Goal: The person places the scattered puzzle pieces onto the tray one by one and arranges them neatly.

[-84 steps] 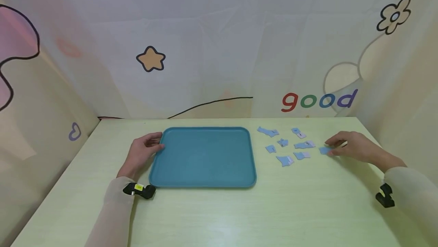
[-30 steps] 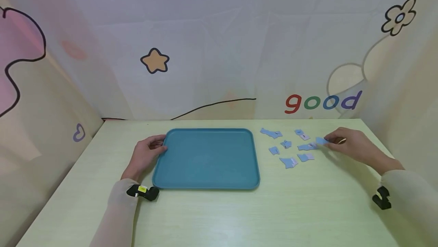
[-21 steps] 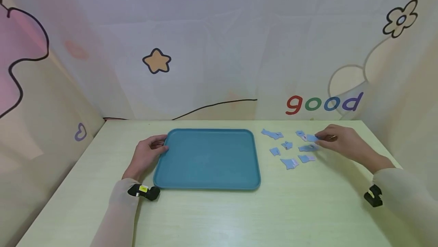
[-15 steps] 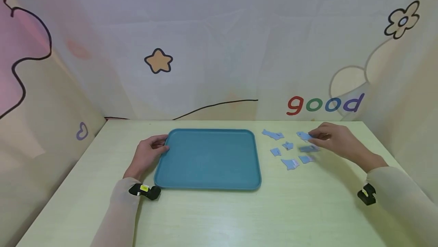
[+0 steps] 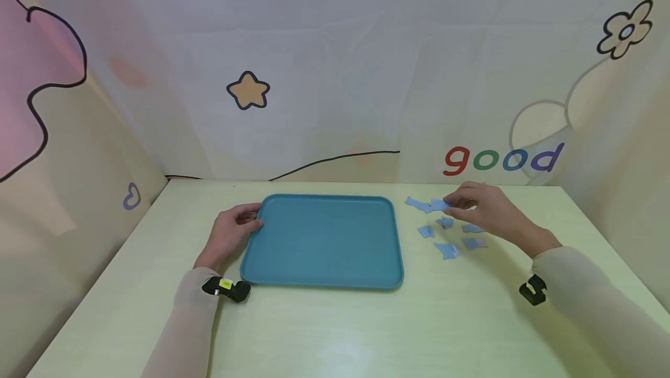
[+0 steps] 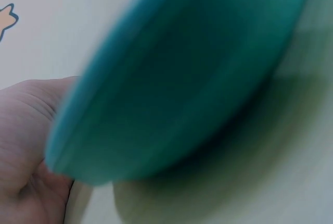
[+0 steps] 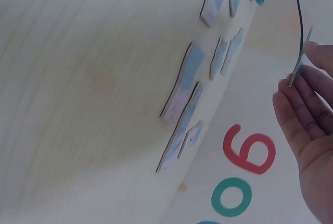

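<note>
A teal tray (image 5: 324,241) lies on the pale green table (image 5: 335,320). My left hand (image 5: 232,232) grips its left rim near the far corner; the left wrist view shows the rim (image 6: 171,94) blurred over the palm. Several blue puzzle pieces (image 5: 445,238) lie scattered right of the tray. My right hand (image 5: 484,209) hovers above them and pinches one blue piece (image 5: 438,204) at its fingertips. In the right wrist view that piece (image 7: 301,57) is seen edge-on between the fingers, with loose pieces (image 7: 182,88) below.
Printed fabric walls enclose the table at the back and both sides, with the word "good" (image 5: 502,160) on the right. Black wrist cameras (image 5: 226,288) sit on both sleeves. Bare tabletop stretches in front of the tray.
My right hand picked a blue piece up from the right end of the scatter and carried it left, over the other pieces toward the tray. The left hand stayed on the tray rim.
</note>
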Action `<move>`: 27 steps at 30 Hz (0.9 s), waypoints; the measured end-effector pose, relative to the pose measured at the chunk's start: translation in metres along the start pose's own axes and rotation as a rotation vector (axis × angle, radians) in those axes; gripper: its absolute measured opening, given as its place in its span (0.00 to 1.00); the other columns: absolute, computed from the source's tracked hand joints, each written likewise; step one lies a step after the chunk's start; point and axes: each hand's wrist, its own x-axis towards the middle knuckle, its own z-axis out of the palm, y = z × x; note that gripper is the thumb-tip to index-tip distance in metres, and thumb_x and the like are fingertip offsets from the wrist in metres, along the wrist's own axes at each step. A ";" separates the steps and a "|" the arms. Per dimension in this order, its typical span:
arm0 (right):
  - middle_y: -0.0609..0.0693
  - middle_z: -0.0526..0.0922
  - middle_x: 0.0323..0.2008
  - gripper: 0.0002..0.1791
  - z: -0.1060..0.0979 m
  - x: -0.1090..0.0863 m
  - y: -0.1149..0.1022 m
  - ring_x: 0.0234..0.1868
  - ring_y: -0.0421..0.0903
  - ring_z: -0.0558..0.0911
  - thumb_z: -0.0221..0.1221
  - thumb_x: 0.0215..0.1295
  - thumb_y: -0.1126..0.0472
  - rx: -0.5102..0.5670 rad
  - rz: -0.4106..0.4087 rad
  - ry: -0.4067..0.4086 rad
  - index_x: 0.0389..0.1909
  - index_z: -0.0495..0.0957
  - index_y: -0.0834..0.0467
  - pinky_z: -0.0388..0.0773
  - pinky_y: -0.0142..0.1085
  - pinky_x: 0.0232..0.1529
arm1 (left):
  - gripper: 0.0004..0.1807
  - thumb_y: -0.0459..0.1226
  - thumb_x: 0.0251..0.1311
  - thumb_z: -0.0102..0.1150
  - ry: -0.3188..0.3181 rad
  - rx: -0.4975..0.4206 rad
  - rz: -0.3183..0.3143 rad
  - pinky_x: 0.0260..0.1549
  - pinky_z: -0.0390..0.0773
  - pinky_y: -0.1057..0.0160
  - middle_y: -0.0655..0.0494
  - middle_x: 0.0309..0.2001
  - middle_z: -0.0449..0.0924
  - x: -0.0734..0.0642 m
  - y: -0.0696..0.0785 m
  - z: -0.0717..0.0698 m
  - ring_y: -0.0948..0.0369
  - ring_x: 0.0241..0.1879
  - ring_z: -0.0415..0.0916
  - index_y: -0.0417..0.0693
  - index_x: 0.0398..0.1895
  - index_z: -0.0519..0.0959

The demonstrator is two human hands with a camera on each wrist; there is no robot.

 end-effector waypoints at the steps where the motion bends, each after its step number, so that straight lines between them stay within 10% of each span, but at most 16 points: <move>1: 0.49 0.87 0.43 0.17 0.001 0.002 -0.002 0.45 0.50 0.86 0.72 0.70 0.59 0.003 -0.004 -0.002 0.54 0.87 0.63 0.85 0.43 0.50 | 0.26 0.32 0.74 0.64 -0.001 -0.002 0.002 0.63 0.78 0.46 0.38 0.63 0.80 0.000 0.000 0.000 0.44 0.62 0.77 0.38 0.73 0.76; 16: 0.48 0.84 0.40 0.14 0.028 0.034 -0.031 0.42 0.48 0.85 0.72 0.68 0.62 0.085 -0.054 0.004 0.51 0.88 0.63 0.84 0.35 0.45 | 0.26 0.33 0.73 0.65 -0.007 -0.011 -0.002 0.64 0.77 0.46 0.38 0.63 0.80 0.002 0.000 0.000 0.44 0.63 0.77 0.38 0.72 0.77; 27: 0.47 0.86 0.39 0.13 0.046 0.058 -0.051 0.41 0.48 0.86 0.73 0.68 0.61 0.129 -0.150 0.021 0.49 0.88 0.63 0.86 0.49 0.51 | 0.25 0.31 0.72 0.65 0.004 -0.038 0.016 0.62 0.78 0.48 0.39 0.61 0.82 0.002 -0.003 -0.002 0.46 0.60 0.78 0.39 0.71 0.78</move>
